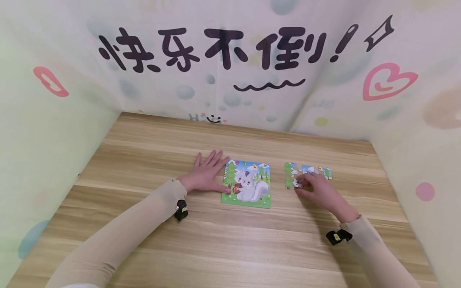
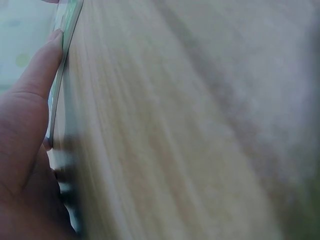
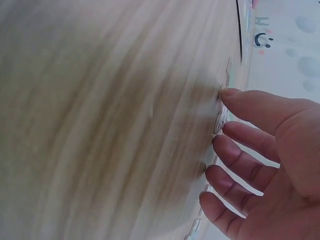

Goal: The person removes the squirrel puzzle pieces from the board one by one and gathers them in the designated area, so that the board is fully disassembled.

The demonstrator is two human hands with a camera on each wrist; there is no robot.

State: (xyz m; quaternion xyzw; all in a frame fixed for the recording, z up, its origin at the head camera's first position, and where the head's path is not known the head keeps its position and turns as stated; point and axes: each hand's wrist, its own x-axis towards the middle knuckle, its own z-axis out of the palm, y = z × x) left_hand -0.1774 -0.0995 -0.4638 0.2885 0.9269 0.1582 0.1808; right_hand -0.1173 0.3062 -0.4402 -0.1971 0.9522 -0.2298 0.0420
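Observation:
A square jigsaw puzzle showing a grey squirrel lies on the wooden table. My left hand is spread flat at its left side; the thumb rests on the puzzle's left edge and the other fingers reach past its upper left corner. Farther right, my right hand pinches a small puzzle piece between thumb and index finger, low on the table. In the right wrist view the other fingers are bent with their tips down at the tabletop.
Several loose pieces lie around the right hand: a green tree piece, a blue one, another tree piece and a green piece. A printed cloth hangs behind the table and along both sides.

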